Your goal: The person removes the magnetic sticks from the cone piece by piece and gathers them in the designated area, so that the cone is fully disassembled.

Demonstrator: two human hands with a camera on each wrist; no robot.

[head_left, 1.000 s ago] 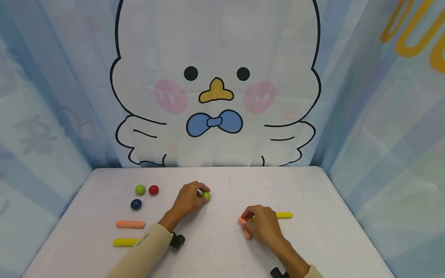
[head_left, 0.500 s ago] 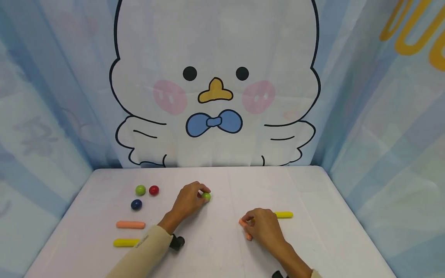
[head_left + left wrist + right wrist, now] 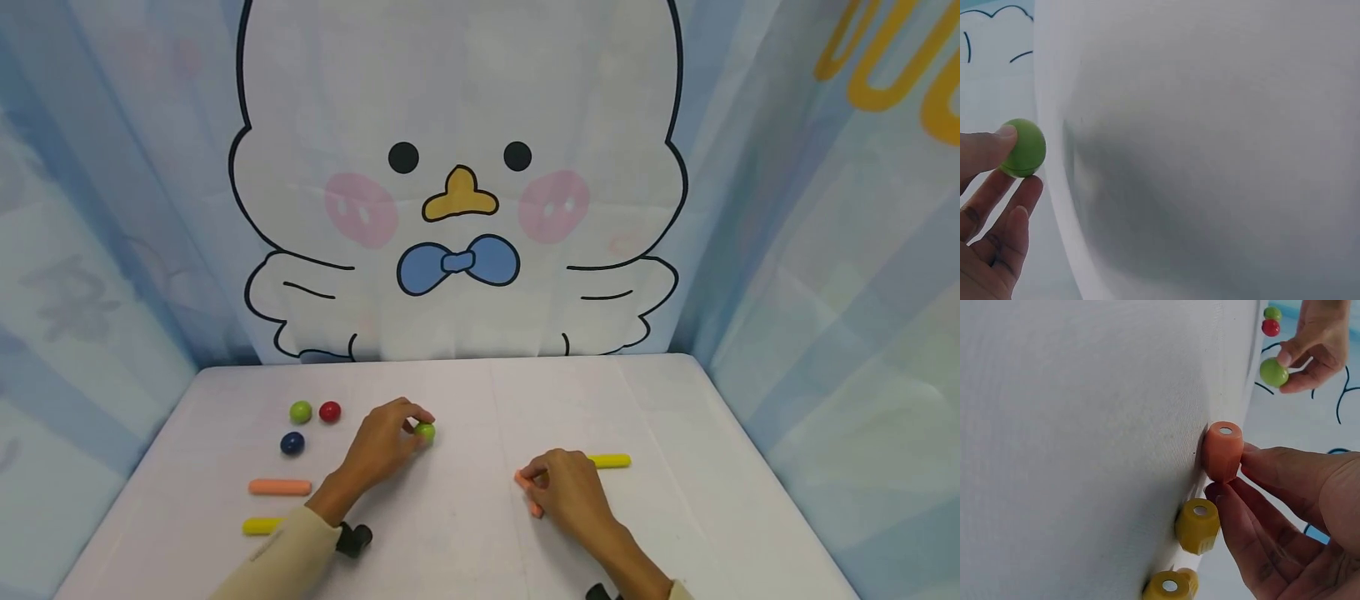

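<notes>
My left hand point(image 3: 384, 442) pinches a green ball point(image 3: 425, 432) between thumb and fingertips, over the middle of the table. In the left wrist view the same green ball point(image 3: 1025, 150) shows a seam near its lower end. My right hand point(image 3: 572, 492) holds an orange stick point(image 3: 536, 508) at a slant, fingers covering its middle. The right wrist view shows the orange stick point(image 3: 1222, 453) end-on, with a silver disc in its end. Close by it are a yellow stick point(image 3: 1197, 528) and another yellow stick end point(image 3: 1169, 586). Beyond the right hand, a yellow stick point(image 3: 613, 461) sticks out.
At the table's point(image 3: 675, 517) left lie another green ball point(image 3: 301, 412), a red ball point(image 3: 330, 412) and a dark blue ball point(image 3: 292, 443). Nearer are another orange stick point(image 3: 280, 487) and a yellow stick point(image 3: 260, 526), partly behind the left sleeve point(image 3: 281, 554). A printed curtain point(image 3: 457, 317) hangs behind.
Over the last half second my left hand has moved left and slightly nearer with the green ball. My right hand first came a little nearer, then stayed almost still, holding the orange stick.
</notes>
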